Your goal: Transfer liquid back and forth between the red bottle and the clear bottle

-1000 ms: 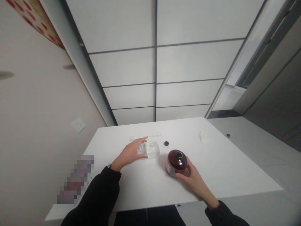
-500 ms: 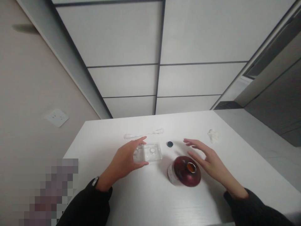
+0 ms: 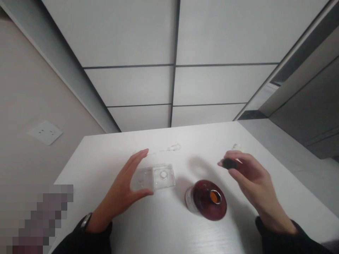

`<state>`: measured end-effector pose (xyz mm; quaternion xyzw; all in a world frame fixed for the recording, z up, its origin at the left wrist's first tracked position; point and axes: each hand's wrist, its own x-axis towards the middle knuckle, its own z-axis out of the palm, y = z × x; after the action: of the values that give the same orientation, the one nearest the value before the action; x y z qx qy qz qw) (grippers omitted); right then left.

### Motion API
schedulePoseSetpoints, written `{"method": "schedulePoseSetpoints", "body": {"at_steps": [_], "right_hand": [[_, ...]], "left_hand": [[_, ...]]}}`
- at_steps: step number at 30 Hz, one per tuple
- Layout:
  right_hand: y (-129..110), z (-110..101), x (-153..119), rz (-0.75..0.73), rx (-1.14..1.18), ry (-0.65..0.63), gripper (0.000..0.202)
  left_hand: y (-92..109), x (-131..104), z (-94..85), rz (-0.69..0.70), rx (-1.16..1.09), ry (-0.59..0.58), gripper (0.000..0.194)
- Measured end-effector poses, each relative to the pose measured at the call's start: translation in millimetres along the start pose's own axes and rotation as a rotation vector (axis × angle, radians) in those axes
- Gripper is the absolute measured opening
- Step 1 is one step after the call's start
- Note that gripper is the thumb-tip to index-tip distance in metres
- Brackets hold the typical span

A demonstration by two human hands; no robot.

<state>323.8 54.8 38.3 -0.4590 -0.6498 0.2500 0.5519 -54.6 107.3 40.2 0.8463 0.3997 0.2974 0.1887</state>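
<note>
white table [image 3: 153,225] below dark cap [image 3: 229,163], pale panels [image 3: 209,84] behind

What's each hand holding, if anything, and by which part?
The right hand holds the dark cap by its edge; the left hand, open around the clear case, grips nothing.

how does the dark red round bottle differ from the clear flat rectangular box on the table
The dark red, round, glossy bottle is deeply coloured; the clear, flat, rectangular, plastic-looking box is see-through.
The bottle is rounded and taller, while the box is low and straight-edged.
The bottle stands clear of both hands, while the left hand spreads around the box's left end.
Both rest on the white table.
</note>
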Motion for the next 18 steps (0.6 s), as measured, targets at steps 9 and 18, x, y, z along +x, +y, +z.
{"method": "schedulePoseSetpoints", "body": {"at_steps": [9, 18], "right_hand": [[-52, 58, -34, -0.076, 0.288, 0.145, 0.011], [-33, 57, -38, -0.16, 0.033, 0.114, 0.022]], "left_hand": [[-9, 5, 3.3, -0.08, 0.042, 0.291, 0.053], [-8, 6, 3.7, -0.1, 0.107, 0.306, 0.043]]}}
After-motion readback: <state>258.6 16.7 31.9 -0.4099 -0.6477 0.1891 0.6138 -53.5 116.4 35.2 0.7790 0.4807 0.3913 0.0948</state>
